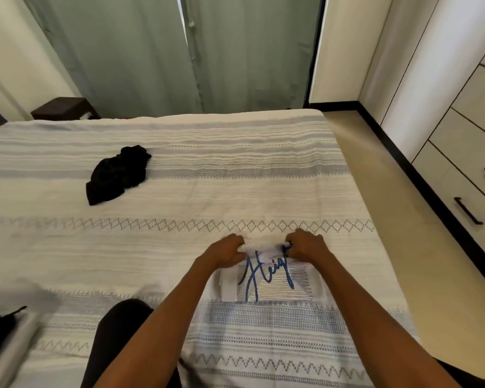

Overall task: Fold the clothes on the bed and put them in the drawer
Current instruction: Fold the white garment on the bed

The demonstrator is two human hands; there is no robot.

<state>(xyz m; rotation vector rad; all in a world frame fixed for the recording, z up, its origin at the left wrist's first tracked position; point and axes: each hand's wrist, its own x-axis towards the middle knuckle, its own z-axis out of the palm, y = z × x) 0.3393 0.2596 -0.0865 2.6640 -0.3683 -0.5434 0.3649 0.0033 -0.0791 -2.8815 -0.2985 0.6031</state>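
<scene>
Gripped the far edge of a white shirt (275,284) with both hands: left hand (226,252) curled round the far-left corner, right hand (305,246) curled round the far-right corner. Lay partly folded on the near right part of the bed (235,191), blue script lettering facing up. Sat crumpled well apart at far left, a black garment (118,173). Stood along the right wall beyond a strip of floor, closed drawers (465,189) with dark handles. Hung behind the bed, green curtains (179,51).
</scene>
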